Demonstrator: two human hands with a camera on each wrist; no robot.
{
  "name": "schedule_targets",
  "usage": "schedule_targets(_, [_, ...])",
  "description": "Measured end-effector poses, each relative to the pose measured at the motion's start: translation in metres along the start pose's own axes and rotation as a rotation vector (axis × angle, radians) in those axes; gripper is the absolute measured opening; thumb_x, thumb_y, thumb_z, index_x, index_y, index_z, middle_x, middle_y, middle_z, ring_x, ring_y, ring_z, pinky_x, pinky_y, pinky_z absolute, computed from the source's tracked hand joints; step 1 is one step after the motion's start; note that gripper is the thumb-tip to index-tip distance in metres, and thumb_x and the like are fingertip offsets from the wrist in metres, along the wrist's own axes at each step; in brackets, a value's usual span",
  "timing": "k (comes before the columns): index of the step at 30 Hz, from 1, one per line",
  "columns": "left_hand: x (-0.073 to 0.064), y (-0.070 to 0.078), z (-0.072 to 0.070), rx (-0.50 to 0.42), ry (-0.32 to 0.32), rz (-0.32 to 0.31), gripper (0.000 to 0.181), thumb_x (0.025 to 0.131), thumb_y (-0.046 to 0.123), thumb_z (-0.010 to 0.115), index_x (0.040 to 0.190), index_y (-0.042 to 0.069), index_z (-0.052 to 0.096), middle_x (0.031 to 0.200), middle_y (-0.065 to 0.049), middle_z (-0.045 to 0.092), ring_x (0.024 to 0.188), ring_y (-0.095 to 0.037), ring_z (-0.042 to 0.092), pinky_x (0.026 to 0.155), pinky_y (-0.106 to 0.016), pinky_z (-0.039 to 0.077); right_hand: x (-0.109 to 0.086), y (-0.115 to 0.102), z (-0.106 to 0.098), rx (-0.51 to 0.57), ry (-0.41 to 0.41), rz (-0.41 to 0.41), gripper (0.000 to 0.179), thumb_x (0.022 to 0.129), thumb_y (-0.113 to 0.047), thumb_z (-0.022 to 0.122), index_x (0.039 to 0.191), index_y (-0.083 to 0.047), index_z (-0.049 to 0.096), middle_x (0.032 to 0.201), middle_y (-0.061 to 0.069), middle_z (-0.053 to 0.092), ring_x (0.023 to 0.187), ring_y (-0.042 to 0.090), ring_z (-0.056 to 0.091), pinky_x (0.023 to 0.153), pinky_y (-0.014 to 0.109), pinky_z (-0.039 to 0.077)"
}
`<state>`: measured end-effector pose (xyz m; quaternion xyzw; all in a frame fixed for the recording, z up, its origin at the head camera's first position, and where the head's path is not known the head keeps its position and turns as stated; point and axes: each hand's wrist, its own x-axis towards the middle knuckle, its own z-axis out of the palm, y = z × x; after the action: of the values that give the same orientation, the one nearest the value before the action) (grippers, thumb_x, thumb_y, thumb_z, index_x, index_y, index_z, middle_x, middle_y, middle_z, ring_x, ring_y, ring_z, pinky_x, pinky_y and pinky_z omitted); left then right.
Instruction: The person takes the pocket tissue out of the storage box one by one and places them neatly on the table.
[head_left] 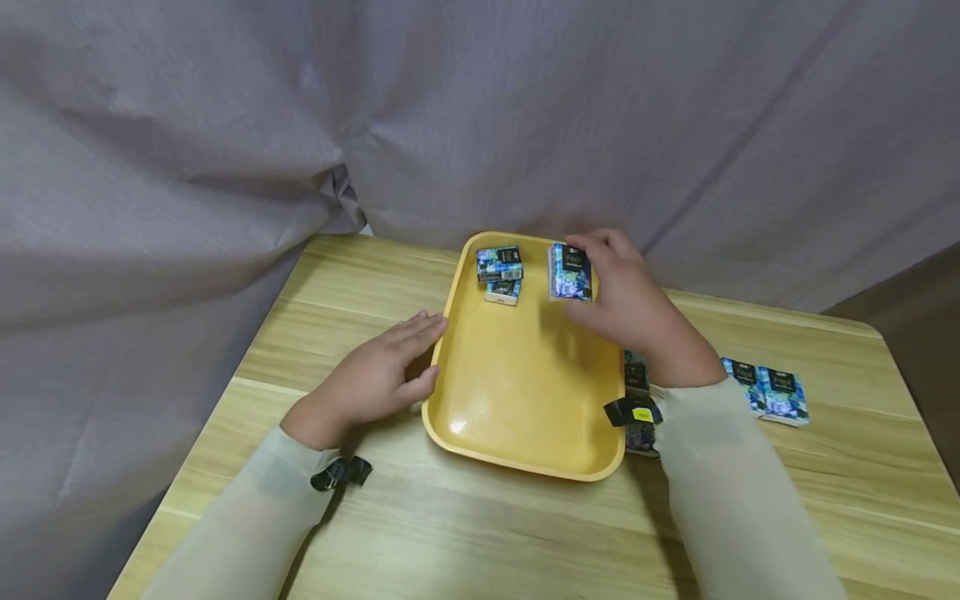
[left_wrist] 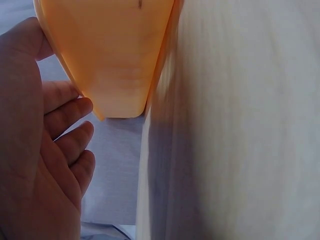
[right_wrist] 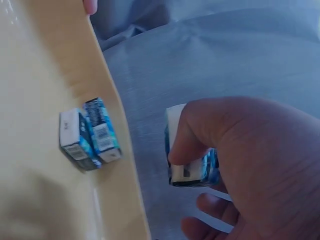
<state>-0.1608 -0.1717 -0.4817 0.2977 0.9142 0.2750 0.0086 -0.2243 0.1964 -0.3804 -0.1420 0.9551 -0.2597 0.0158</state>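
My right hand [head_left: 618,287] pinches a blue floral pocket tissue pack [head_left: 570,273] above the far right part of a yellow tray [head_left: 517,400]. In the right wrist view, the thumb lies across the side of the held tissue pack [right_wrist: 176,117]. Two similar tissue packs [head_left: 498,263] lie in the tray's far left corner, one leaning on the other. My left hand [head_left: 375,371] is at the tray's left edge, its fingers nearly straight. The left wrist view shows the left hand [left_wrist: 45,135] touching the tray rim [left_wrist: 67,70] with its thumb and fingertips.
Two tissue packs [head_left: 765,392] lie side by side on the wooden table [head_left: 420,533], right of my right forearm. More packs [head_left: 640,437] sit against the tray's right side, partly hidden by the wrist. A grey curtain [head_left: 487,108] hangs behind the table.
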Motion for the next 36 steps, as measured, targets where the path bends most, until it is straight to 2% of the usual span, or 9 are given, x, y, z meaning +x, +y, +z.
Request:
schedule_targets(3, [0.000, -0.001, -0.001, 0.000, -0.001, -0.003, 0.072, 0.113, 0.048, 0.057, 0.176, 0.019, 0.040, 0.182, -0.001, 0.040, 0.171, -0.025, 0.035, 0.139, -0.051, 0.035, -0.014, -0.003, -0.009, -0.029, -0.006, -0.023, 0.090, 0.095, -0.019, 0.081, 0.175, -0.014, 0.040, 0.171, 0.019, 0.036, 0.151, 0.046, 0.041, 0.108, 0.067, 0.054])
schedule_targets(11, [-0.001, -0.002, -0.003, 0.006, 0.003, -0.006, 0.072, 0.113, 0.048, 0.057, 0.176, 0.019, 0.040, 0.182, -0.001, 0.040, 0.171, -0.025, 0.036, 0.140, -0.050, 0.035, -0.041, 0.002, -0.021, -0.053, -0.008, -0.067, 0.087, 0.096, -0.016, 0.081, 0.173, -0.009, 0.042, 0.164, 0.022, 0.040, 0.138, 0.045, 0.049, 0.099, 0.062, 0.055])
schedule_targets(14, [-0.001, -0.001, -0.003, 0.002, 0.002, -0.009, 0.072, 0.113, 0.048, 0.057, 0.176, 0.019, 0.040, 0.182, -0.001, 0.040, 0.171, -0.025, 0.036, 0.140, -0.050, 0.035, -0.050, 0.010, -0.024, -0.066, 0.000, -0.072, 0.088, 0.094, -0.014, 0.082, 0.173, -0.009, 0.043, 0.162, 0.022, 0.042, 0.129, 0.041, 0.053, 0.096, 0.060, 0.054])
schedule_targets(16, [-0.001, -0.001, -0.002, 0.001, 0.001, -0.009, 0.072, 0.113, 0.048, 0.058, 0.176, 0.019, 0.040, 0.182, -0.001, 0.040, 0.171, -0.025, 0.035, 0.140, -0.050, 0.034, -0.057, 0.016, -0.026, -0.083, 0.008, -0.079, 0.088, 0.093, -0.013, 0.082, 0.172, -0.008, 0.044, 0.160, 0.022, 0.043, 0.117, 0.037, 0.057, 0.091, 0.057, 0.054])
schedule_targets(20, [-0.002, 0.000, -0.002, 0.003, 0.000, -0.008, 0.072, 0.113, 0.048, 0.058, 0.176, 0.019, 0.040, 0.182, -0.001, 0.040, 0.171, -0.025, 0.035, 0.140, -0.051, 0.034, -0.071, 0.028, -0.028, -0.109, 0.019, -0.102, 0.087, 0.091, -0.010, 0.083, 0.170, -0.006, 0.046, 0.157, 0.024, 0.046, 0.104, 0.032, 0.056, 0.082, 0.051, 0.053])
schedule_targets(24, [-0.003, 0.000, -0.002, 0.010, -0.001, -0.004, 0.072, 0.113, 0.048, 0.057, 0.176, 0.018, 0.040, 0.182, -0.002, 0.040, 0.171, -0.026, 0.036, 0.139, -0.052, 0.035, -0.086, 0.038, -0.030, -0.115, 0.005, -0.091, 0.089, 0.089, -0.008, 0.082, 0.170, -0.006, 0.046, 0.157, 0.025, 0.046, 0.110, 0.035, 0.055, 0.082, 0.054, 0.053])
schedule_targets(27, [-0.004, 0.000, -0.002, 0.008, 0.002, -0.005, 0.072, 0.113, 0.047, 0.058, 0.176, 0.018, 0.040, 0.182, -0.002, 0.041, 0.171, -0.026, 0.036, 0.139, -0.052, 0.035, -0.098, 0.045, -0.032, -0.120, -0.005, -0.074, 0.091, 0.088, -0.008, 0.082, 0.171, -0.007, 0.045, 0.161, 0.025, 0.045, 0.120, 0.041, 0.056, 0.087, 0.061, 0.056])
schedule_targets(36, [-0.004, 0.000, -0.002, 0.004, 0.000, -0.006, 0.072, 0.113, 0.047, 0.058, 0.176, 0.018, 0.040, 0.182, -0.002, 0.041, 0.171, -0.025, 0.036, 0.140, -0.050, 0.034, -0.132, 0.068, -0.035, -0.173, 0.017, -0.073, 0.095, 0.084, -0.006, 0.088, 0.169, -0.006, 0.046, 0.159, 0.028, 0.045, 0.122, 0.046, 0.056, 0.081, 0.065, 0.057])
